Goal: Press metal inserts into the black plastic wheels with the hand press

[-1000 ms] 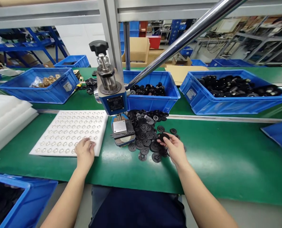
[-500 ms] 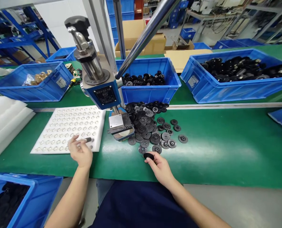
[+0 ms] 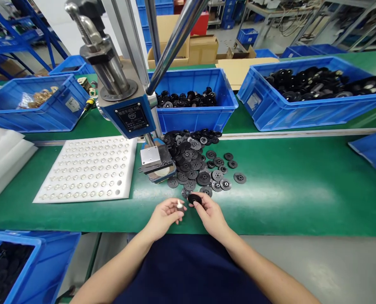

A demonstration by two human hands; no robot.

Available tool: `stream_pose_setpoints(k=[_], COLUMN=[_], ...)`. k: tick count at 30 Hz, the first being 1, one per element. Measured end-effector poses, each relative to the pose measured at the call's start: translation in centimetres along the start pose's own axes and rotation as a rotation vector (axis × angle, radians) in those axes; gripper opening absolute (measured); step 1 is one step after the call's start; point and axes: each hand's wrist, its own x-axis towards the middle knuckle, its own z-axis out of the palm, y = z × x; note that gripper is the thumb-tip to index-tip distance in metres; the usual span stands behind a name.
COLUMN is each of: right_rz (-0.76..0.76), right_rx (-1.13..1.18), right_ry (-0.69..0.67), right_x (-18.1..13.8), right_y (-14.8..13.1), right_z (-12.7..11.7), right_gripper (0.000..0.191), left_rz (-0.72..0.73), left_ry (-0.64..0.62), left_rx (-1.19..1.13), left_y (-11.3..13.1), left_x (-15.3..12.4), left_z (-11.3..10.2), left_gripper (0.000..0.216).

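Observation:
Between its thumb and fingers my left hand (image 3: 162, 217) pinches a small dark cylindrical part with a pale tip (image 3: 179, 205), held upright. Close beside it, my right hand (image 3: 211, 213) grips a black disc (image 3: 194, 199) by its rim. The two parts are apart, just over the front of the bench. Beyond my hands lies a pile of black and grey discs (image 3: 191, 164). A white foam tray (image 3: 124, 169) with rows of small round parts is at the left; two dark holes show near its front right corner.
A hand press (image 3: 134, 116) with a long steel lever (image 3: 178, 40) stands left of the pile. Blue bins (image 3: 197, 118) of black parts line the back, and another blue bin (image 3: 61, 253) is low at the left. White foam sheets (image 3: 4, 160) are stacked on the left.
My left hand has moved right from the foam tray, carrying the small cylindrical part to beside the disc. My right hand keeps hold of the disc. The view has shifted slightly.

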Motion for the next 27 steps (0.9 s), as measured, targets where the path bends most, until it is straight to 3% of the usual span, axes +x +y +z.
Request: stream_pose_setpoints(k=[3, 6, 10, 16, 24, 27], right_rz=[-0.194, -0.345, -0.442, -0.570, -0.471, -0.426], right_rx=[-0.154, -0.255, -0.305, -0.350, -0.357, -0.350], right_ry=[0.050, 0.053, 0.070, -0.009, -0.134, -0.229], right_x=[-0.5, -0.8, -0.8, -0.7, -1.2, -1.2], right_y=[-0.6, -0.7, -0.4, -0.3, -1.3, -1.7], right_z=[0.2, 0.5, 0.8, 0.7, 0.8, 0.6], right_gripper=[0.027, 0.028, 0.032, 0.043, 0.050, 0.059], left_rz=[-0.101, -0.092, -0.051, 0.002, -0.007, -0.075], left_ry=[-0.132, -0.153, -0.143, -0.194, -0.134, -0.118], left_rx=[0.027, 0.057, 0.115, 0.257, 0.229, 0.170], left_y=[-1.5, -2.3, -3.8, -4.6, -2.9, -2.6], left_x=[0.4, 0.8, 0.9, 0.8, 0.4, 0.5], left_z=[0.5, 0.3, -0.5, -1.7, -1.8, -2.1], left_gripper=[0.039, 0.036, 0.034, 0.022, 0.028, 0.032])
